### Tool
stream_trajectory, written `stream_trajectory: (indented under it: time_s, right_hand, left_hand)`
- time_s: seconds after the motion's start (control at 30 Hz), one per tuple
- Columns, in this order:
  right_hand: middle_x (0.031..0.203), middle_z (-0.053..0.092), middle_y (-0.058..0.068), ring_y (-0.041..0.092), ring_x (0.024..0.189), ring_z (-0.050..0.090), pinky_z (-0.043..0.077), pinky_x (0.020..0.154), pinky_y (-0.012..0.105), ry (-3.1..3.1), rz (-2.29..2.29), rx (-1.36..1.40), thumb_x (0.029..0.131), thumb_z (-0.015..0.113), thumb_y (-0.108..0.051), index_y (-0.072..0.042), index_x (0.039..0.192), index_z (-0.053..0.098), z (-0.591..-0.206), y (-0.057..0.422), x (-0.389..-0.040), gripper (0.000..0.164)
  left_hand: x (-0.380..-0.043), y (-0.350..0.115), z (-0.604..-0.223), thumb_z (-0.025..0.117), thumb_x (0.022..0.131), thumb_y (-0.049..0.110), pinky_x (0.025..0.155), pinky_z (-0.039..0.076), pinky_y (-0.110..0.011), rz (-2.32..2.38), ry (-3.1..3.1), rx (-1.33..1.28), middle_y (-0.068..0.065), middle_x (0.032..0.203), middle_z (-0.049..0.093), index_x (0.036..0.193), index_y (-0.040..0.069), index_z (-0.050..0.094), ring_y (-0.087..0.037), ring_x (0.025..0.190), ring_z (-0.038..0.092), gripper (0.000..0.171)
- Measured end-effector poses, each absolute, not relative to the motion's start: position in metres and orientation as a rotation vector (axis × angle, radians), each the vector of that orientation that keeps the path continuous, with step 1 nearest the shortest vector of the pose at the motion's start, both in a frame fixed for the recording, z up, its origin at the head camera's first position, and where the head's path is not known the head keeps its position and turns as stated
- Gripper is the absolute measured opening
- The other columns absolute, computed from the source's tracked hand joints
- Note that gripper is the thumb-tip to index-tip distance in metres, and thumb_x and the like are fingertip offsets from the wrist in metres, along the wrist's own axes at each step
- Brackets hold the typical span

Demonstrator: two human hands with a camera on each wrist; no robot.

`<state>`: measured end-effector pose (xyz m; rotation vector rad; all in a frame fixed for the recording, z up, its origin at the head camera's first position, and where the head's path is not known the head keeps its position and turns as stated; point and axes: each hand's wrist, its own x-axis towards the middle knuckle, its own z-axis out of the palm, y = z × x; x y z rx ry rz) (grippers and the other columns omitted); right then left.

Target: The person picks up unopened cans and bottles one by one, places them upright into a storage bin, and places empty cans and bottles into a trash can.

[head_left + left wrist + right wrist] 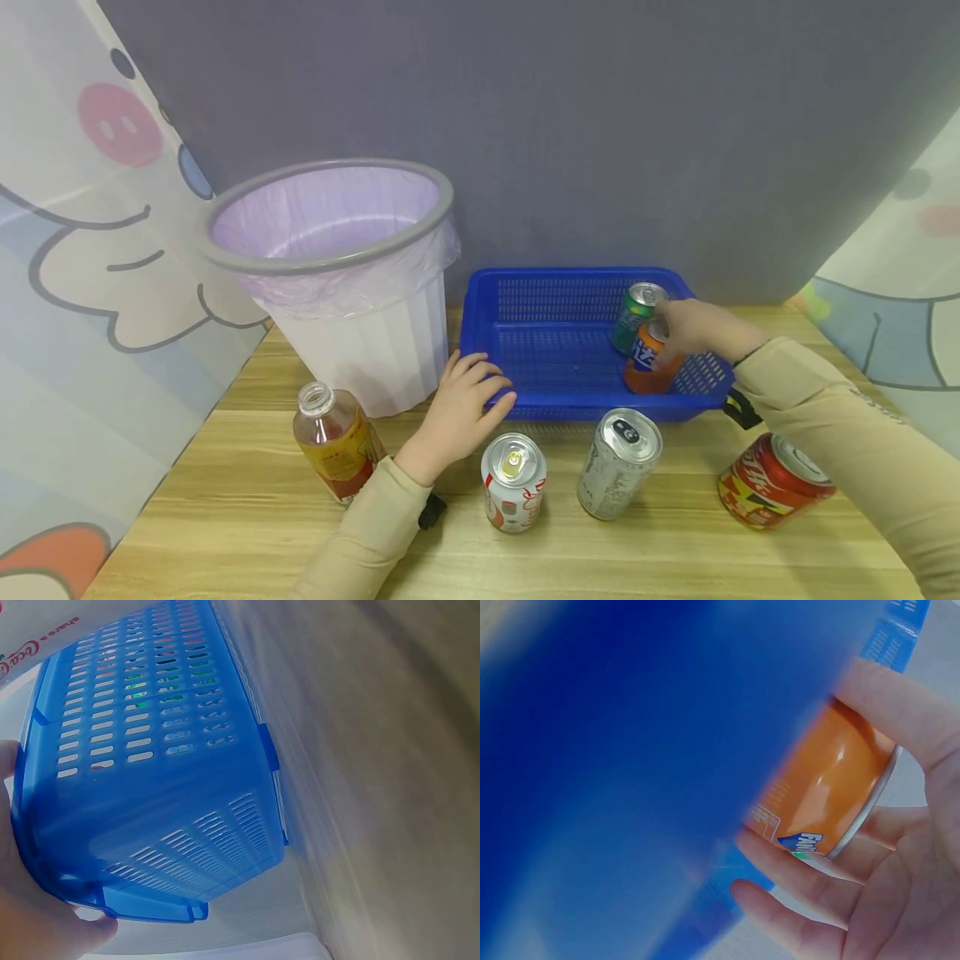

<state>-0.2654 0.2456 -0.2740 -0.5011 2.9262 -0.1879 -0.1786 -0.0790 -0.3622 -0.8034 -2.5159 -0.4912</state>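
Observation:
An orange Fanta can stands upright in the right part of the blue plastic basket. My right hand holds it near the top, thumb and fingers on either side; the basket's blurred side covers part of it in the right wrist view. Just behind stands a green can. On the basket's front left corner, my left hand grips the rim, with the thumb along the front and the fingers at the left side. The left wrist view shows the perforated basket wall from outside.
A white bin with a purple liner stands behind a bottle of reddish drink at left. Before the basket stand a white Coca-Cola can and a silver-white can. A red can sits under the right forearm. A grey panel rises behind.

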Motion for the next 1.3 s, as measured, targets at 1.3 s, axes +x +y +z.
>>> stream_trajectory:
  time_s: [1.3]
  right_hand:
    - [0.102, 0.066, 0.022, 0.036, 0.091, 0.062, 0.050, 0.076, 0.051, 2.916, -0.257, -0.497, 0.073, 0.072, -0.050, 0.007, 0.121, 0.051, -0.236, 0.273, -0.262, 0.077]
  left_hand:
    - [-0.181, -0.077, -0.362, 0.051, 0.094, 0.034, 0.108, 0.025, -0.061, -0.510, -2.545, -0.788, -0.002, 0.106, 0.065, 0.099, 0.014, 0.070, -0.028, 0.121, 0.048, 0.028]
